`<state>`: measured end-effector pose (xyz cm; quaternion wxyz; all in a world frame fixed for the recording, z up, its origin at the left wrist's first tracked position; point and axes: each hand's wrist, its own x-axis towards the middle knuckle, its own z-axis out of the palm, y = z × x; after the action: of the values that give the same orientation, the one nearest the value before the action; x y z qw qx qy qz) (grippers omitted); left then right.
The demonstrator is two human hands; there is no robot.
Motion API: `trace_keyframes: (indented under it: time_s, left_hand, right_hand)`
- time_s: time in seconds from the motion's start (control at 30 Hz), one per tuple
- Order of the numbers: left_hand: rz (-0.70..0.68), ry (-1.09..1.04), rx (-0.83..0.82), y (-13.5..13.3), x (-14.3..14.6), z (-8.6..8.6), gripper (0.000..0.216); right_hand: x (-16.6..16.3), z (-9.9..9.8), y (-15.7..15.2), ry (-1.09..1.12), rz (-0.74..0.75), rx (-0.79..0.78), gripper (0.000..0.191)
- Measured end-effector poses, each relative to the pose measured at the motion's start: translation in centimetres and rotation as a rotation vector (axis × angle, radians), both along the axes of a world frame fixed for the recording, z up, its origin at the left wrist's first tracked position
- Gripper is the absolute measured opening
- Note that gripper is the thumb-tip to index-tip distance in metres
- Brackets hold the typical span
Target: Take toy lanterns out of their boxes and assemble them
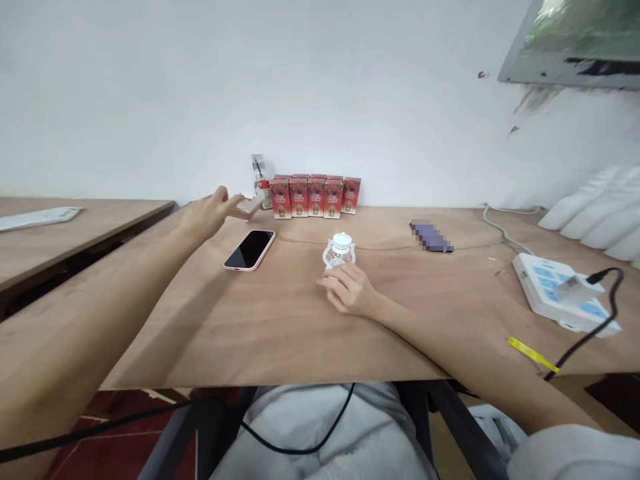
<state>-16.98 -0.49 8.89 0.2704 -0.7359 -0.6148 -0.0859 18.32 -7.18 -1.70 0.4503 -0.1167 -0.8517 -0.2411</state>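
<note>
At the table's far left, my left hand (213, 212) reaches out, its fingers closed on the edge of a small pale box (249, 207). That box is tilted and slightly blurred. Near the middle of the table, my right hand (351, 289) lies low with its fingers bent around the lower front of a small white lantern (341, 248). The lantern stands upright, with a white top, a clear body and a white handle; my fingers hide its base. A phone with a pink case (250, 250) lies just nearer than the left hand.
Several red boxes (315, 197) stand in rows by the wall, beside a bottle (263, 187). A pixelated phone-like object (431, 236) lies at right. Further right are a white power strip (543, 283) with a plugged charger and a yellow strip (533, 354). A black cable hangs over my lap.
</note>
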Motion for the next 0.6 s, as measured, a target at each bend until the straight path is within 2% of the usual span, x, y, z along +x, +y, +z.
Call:
trace_keyframes:
  time_s: [0.1, 0.2, 0.27, 0.33, 0.47, 0.53, 0.6]
  left_hand:
    - [-0.134, -0.001, 0.066, -2.1, 2.7, -0.2, 0.049]
    - [-0.269, 0.027, 0.076, -2.7, 6.4, -1.0, 0.051]
    - [-0.325, 0.036, 0.078, -2.7, 8.6, -1.4, 0.053]
    - [-0.366, 0.011, 0.119, -2.7, 10.2, -1.9, 0.051]
    - [-0.401, -0.108, 0.213, -2.9, 11.5, -2.8, 0.027]
    - [-0.434, -0.115, 0.22, -3.2, 11.8, -3.3, 0.024]
    - [-0.478, -0.102, 0.218, -3.7, 12.2, -3.8, 0.027]
  right_hand:
    - [-0.1, -0.2, 0.4, 0.287, -0.205, -0.162, 0.047]
    - [-0.1, -0.3, 1.7, 0.448, -0.312, -0.524, 0.082]
    - [0.2, -0.3, 2.9, 0.49, -0.294, -0.783, 0.088]
    - [0.8, -0.3, 4.0, 0.547, -0.278, -0.937, 0.079]
    - [2.8, -0.5, 6.0, 0.731, -0.395, -0.938, 0.061]
    - [3.8, -0.4, 6.6, 0.757, -0.487, -0.933, 0.059]
    - [4.4, -0.1, 6.7, 0.763, -0.57, -0.864, 0.064]
